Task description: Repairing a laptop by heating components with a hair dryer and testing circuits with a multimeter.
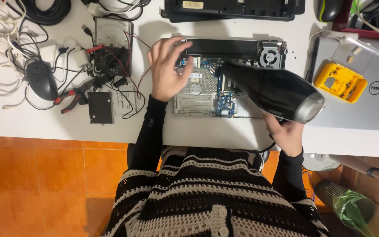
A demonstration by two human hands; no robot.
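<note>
An opened laptop base [198, 94] lies on the white table [66, 125], its circuit board, metal drive bay and corner fan [269, 55] exposed. My right hand [286, 134] grips the handle of a black hair dryer [270, 90], whose nozzle points left and down over the board. My left hand [166, 68] hovers above the laptop's left part with fingers spread and holds nothing.
Left of the laptop lie a black drive [100, 107], red-handled pliers [73, 96], an analog multimeter [112, 44], a black mouse [41, 80] and tangled cables. A yellow screw box [339, 82] sits on a silver closed laptop [373, 114] at right. Another black laptop base [233, 9] lies at the back.
</note>
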